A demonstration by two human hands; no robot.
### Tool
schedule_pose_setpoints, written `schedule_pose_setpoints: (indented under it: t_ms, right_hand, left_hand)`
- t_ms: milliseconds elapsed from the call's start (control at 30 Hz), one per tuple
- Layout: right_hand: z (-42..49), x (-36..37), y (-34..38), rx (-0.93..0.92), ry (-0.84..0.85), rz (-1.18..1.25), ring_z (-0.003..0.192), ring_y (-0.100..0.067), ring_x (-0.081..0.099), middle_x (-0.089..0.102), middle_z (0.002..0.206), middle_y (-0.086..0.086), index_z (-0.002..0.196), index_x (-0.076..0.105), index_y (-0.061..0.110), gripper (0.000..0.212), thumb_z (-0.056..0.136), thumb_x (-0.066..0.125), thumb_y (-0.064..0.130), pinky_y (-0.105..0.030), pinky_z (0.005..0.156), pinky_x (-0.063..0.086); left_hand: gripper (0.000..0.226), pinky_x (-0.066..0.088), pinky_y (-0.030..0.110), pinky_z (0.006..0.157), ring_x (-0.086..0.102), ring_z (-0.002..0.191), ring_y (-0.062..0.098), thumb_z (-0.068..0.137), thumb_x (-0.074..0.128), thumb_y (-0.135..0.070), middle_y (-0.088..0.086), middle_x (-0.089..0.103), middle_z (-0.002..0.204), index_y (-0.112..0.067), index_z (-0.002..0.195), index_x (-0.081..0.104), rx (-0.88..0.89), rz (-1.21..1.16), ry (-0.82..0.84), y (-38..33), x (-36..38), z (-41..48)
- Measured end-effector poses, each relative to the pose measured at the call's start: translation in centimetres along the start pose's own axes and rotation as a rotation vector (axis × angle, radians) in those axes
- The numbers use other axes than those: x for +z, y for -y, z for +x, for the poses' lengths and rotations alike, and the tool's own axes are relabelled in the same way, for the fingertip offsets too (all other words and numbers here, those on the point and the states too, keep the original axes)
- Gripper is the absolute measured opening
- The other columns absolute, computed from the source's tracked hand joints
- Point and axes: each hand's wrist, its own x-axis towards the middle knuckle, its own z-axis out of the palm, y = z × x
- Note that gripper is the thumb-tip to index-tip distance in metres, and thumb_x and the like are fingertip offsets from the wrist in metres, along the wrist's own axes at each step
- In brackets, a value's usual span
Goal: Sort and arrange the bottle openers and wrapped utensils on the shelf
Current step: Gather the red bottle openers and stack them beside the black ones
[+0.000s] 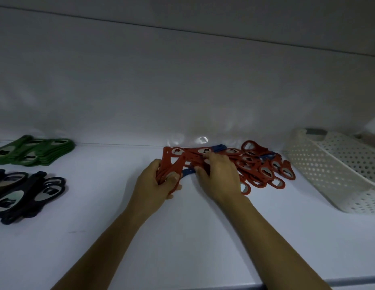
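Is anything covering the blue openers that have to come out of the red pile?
Yes. Red openers overlap the front blue opener, between left hand and right hand, and the back blue opener.

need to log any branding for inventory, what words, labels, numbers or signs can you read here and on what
No text can be read.
Red openers, green openers, dark openers: metal ovals only; any stamp is too small or blurred to read.
Basket: only holes show, with no label in view.
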Motion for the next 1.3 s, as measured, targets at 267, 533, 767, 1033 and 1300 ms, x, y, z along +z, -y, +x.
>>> schedule_pose_setpoints:
  t_ms: [267,533,767,1033,1300]
  right_hand:
    - [0.1,-0.1,0.2,-0.225,-0.053,-0.250,0.095,-0.015,0.055,0.069,0.100,0.007,0.103,0.070,0.027,0.019,0.093,0.054,0.023,-0.029,0.086,0.033]
    - [-0.8,-2.5,1.9,0.260,0.206,1.252,0.066,-0.013,0.069,0.074,0.078,-0.003,0.096,0.069,0.004,0.012,0.090,0.059,0.004,-0.023,0.056,0.055]
    - [-1.0,-1.6,2.6,0.180,0.254,1.007,0.054,-0.017,0.065,0.069,0.064,-0.007,0.073,0.064,0.010,0.015,0.087,0.068,0.016,-0.022,0.048,0.049]
    - [-0.8,-0.4,2.2,0.123,0.128,0.803,0.063,-0.010,0.066,0.069,0.071,0.001,0.075,0.065,0.018,0.015,0.090,0.063,0.021,-0.022,0.057,0.051]
    - [0.3,-0.2,-0.7,-0.053,0.152,-0.192,0.099,-0.017,0.053,0.067,0.093,0.006,0.102,0.070,0.029,0.028,0.095,0.047,0.045,-0.033,0.091,0.034]
  left_hand:
    - [0.033,0.051,0.024,0.058,0.070,0.081,0.018,0.084,0.067,-0.015,0.002,0.069,0.097,-0.022,0.113,0.055,0.001,0.005,-0.023,-0.1,0.0,-0.2]
    - [0.024,0.051,0.017,0.054,0.067,0.073,0.006,0.075,0.067,-0.033,-0.009,0.070,0.079,-0.030,0.098,0.060,0.061,-0.096,-0.080,-0.3,-0.3,0.1]
    - [0.011,0.051,0.016,0.054,0.069,0.072,0.006,0.090,0.056,-0.028,-0.011,0.072,0.078,-0.030,0.096,0.064,0.017,-0.129,-0.019,0.0,-0.1,0.4]
    - [0.035,0.052,0.014,0.060,0.067,0.088,0.012,0.086,0.063,-0.020,-0.008,0.068,0.101,-0.021,0.120,0.057,-0.023,0.008,-0.058,0.1,-0.3,0.5]
    - [0.044,0.052,0.051,0.089,0.060,0.109,0.033,0.092,0.054,-0.009,0.013,0.059,0.125,-0.010,0.135,0.046,-0.114,-0.215,-0.141,-0.8,-0.7,0.1]
